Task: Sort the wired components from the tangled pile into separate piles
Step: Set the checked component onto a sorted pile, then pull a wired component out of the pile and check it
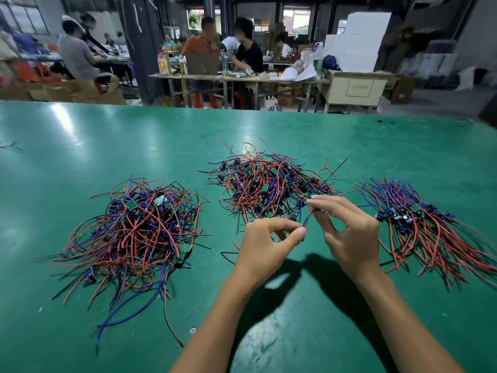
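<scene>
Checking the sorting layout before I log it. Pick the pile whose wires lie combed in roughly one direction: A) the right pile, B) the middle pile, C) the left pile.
A: the right pile has its red wires fanning one way toward the near right, while the left pile and the middle pile are tangled loops.
</scene>
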Demonstrator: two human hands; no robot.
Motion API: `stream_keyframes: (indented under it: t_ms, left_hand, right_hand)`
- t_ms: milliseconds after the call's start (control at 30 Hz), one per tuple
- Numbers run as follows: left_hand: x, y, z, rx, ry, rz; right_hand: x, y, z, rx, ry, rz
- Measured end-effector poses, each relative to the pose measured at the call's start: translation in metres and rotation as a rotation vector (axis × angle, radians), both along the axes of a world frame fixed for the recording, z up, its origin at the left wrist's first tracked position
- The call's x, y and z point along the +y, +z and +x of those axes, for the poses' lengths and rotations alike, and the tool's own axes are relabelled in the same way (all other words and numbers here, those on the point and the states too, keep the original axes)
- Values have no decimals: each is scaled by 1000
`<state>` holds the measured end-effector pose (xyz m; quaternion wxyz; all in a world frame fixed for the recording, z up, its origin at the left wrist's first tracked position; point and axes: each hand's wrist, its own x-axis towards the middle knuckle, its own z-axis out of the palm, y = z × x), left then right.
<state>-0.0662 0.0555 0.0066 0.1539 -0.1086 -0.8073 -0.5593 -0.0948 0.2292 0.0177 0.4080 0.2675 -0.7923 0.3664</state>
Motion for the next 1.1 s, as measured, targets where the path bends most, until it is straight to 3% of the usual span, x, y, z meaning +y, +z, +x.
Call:
stream_keyframes:
  t_ms: [133,300,367,500,733,933,1100]
  left_hand:
    - [-1,4,1,-145,-103,227]
    - [-1,13,2,-264,-121,483]
    - [-2,15,2,-287,-107,517]
    - [-2,13,3,-298,-127,455]
    - [-3,14,5,-355,-156,447]
    - [-8,16,5,-474,-238,519]
    - [-6,15,8,-412,-301,454]
  right_hand:
    - [-4,4,-1,1,-22,-71]
    - [-9,6,5,-115,-254,-471]
    - [-7,5,5,-204,-334,-373]
    - [-17,4,6,-611,43,-231]
    - [-17,6,3,-777,299,-444]
    - [-17,11,6,-941,408,-612]
    - [-12,15,4,-977,416,-772]
